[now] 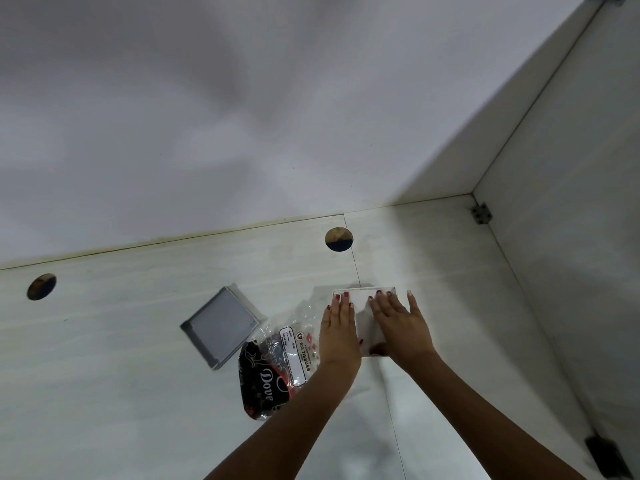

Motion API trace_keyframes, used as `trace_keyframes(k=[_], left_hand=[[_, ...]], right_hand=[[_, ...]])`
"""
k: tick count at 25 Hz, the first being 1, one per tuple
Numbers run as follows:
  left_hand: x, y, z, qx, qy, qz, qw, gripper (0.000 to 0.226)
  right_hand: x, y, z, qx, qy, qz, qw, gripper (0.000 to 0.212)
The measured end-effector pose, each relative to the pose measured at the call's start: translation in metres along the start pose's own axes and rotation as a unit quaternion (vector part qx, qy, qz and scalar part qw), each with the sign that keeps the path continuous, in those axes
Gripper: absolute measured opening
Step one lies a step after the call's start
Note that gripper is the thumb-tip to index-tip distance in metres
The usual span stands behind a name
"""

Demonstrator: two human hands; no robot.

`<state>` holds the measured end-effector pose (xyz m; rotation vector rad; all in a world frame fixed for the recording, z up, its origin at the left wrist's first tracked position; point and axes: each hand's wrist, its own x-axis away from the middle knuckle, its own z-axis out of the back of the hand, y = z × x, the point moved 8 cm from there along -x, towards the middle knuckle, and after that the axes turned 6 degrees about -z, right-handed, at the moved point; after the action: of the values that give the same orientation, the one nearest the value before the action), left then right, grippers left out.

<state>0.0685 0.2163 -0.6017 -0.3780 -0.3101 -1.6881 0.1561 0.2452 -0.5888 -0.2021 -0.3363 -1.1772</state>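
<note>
A white stack of tissues [363,315] lies flat on the pale desk [138,358]. Both my hands rest on it with straight fingers. My left hand [338,329] presses its left side, and my right hand [398,323] covers its right side, fingertips near the far edge. Left of the hands lies a clear plastic tissue wrapper [298,344] printed "BIG TISSUES", partly over a black "Dove" packet [261,382].
A grey square tray-like holder [221,327] sits to the left of the wrapper. Two round cable holes [339,239] [41,286] open in the desk near the back wall. A white side panel [571,237] with metal brackets closes off the right.
</note>
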Motion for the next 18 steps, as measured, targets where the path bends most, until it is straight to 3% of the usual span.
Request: trace_keyframes(k=[6, 12, 15, 18], left_hand=[[-0.005, -0.002, -0.002, -0.118, -0.076, 0.006, 0.990, 0.074], [0.004, -0.005, 0.010, -0.057, -0.042, -0.036, 0.997, 0.073], [0.021, -0.004, 0.003, -0.065, -0.074, -0.029, 0.995, 0.075], [0.038, 0.001, -0.001, -0.010, -0.065, -0.017, 0.998, 0.064]], right_hand=[[-0.012, -0.006, -0.004, 0.042, -0.023, -0.008, 0.999, 0.096], [-0.004, -0.006, -0.004, 0.012, -0.022, -0.015, 1.000, 0.092], [0.017, -0.019, -0.012, -0.001, -0.023, -0.010, 1.000, 0.093], [0.041, -0.036, -0.016, -0.027, -0.011, 0.004, 1.000, 0.088]])
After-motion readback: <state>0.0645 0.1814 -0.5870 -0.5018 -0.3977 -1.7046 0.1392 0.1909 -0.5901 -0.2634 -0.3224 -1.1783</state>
